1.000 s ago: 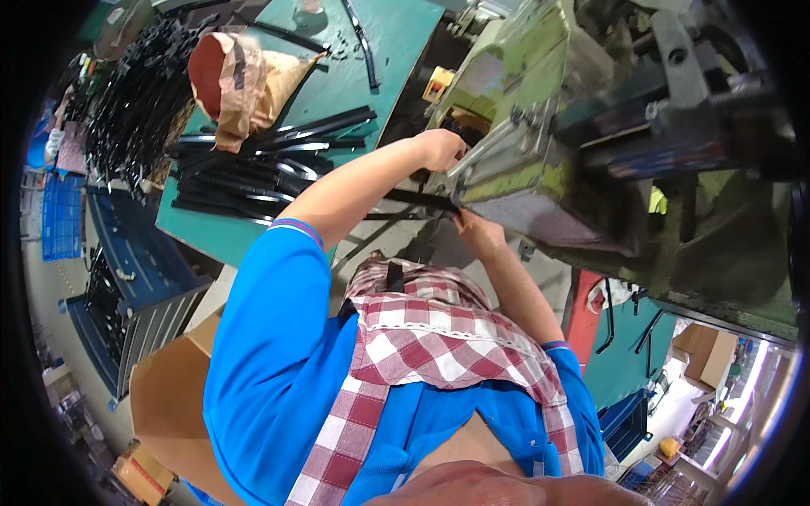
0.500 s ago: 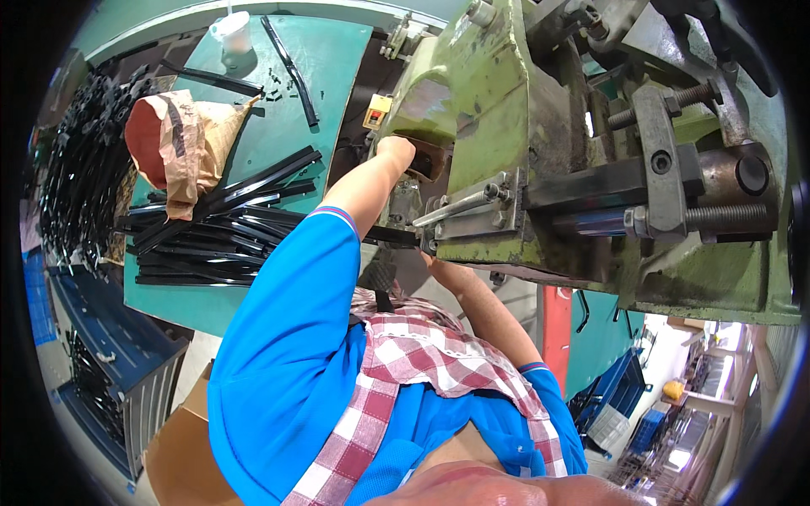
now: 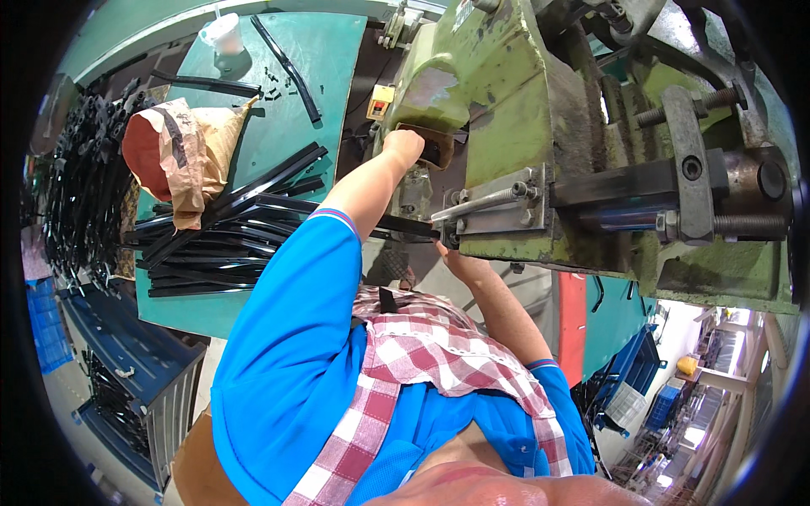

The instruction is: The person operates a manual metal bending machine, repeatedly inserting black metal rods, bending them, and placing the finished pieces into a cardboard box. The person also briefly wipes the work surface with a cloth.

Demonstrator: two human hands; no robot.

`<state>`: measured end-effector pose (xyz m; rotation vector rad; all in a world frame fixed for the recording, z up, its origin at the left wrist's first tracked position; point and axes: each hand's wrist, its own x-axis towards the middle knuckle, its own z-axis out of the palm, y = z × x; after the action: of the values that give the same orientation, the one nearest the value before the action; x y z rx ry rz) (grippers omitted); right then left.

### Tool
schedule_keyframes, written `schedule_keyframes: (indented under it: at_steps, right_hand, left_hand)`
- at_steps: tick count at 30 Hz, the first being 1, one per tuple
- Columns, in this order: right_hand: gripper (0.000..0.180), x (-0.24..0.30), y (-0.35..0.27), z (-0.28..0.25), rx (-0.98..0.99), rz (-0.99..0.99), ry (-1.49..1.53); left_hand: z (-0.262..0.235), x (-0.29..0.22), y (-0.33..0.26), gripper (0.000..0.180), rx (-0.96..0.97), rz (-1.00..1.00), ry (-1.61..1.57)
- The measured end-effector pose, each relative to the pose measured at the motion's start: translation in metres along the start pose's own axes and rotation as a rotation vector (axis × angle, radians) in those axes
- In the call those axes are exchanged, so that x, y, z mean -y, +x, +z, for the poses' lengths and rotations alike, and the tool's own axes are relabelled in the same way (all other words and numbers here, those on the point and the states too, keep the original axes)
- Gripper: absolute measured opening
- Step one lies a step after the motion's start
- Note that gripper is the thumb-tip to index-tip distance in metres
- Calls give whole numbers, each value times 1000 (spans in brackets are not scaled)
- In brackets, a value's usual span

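Observation:
My left hand (image 3: 406, 147) is closed in a fist at the rim of a small open box (image 3: 437, 148) on the green machine (image 3: 506, 118); what its fingers hold, if anything, is hidden. Lower down, my right hand (image 3: 462, 263) reaches up under the machine's bolted metal fixture (image 3: 498, 207). Its fingertips are closed at the end of a long black strip (image 3: 407, 226), partly hidden by the fixture. That strip runs leftward behind my left forearm, toward a pile of similar glossy black strips (image 3: 219, 244) on the green table (image 3: 291, 51).
A paper sack (image 3: 190, 152) lies open on the table, with a white cup (image 3: 224, 35) and small black pieces behind it. A yellow switch box (image 3: 380, 102) is mounted beside the machine. Thick threaded rods (image 3: 742, 226) project at right. Blue bins (image 3: 135, 363) stand lower left.
The whole view has shifted slightly, so the machine sits further right in the picture. Both hands keep nearly the same places at the machine.

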<state>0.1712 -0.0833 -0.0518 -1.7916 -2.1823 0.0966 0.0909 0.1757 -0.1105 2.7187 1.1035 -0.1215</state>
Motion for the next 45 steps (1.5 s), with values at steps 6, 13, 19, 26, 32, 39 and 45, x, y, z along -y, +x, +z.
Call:
schedule_keyframes:
  at_steps: [6, 13, 19, 26, 32, 39, 45]
  right_hand:
    - [43, 1, 0, -7, 122, -3, -347]
    - [39, -4, -12, 1, 46, 39, -148]
    - [31, -2, 6, -16, 156, 92, 58]
    - [37, -13, -9, -10, -30, 12, 78]
    - [26, 3, 12, -53, 33, 192, 247]
    - [29, -2, -33, -63, 58, 31, -161]
    - [36, -7, -60, -78, 178, 185, -56]
  left_hand:
    - [-5, 5, -7, 21, -226, 37, -135]
    - [-8, -13, -20, 18, -276, -66, -308]
    - [-13, -2, -1, 22, -240, -247, -821]
    - [-19, 0, -5, 23, 9, -54, -219]
    - [6, -2, 19, 20, 18, -23, 27]
    - [-9, -15, 14, 24, 96, 18, 96]
    - [-5, -25, 0, 23, -29, -8, -39]
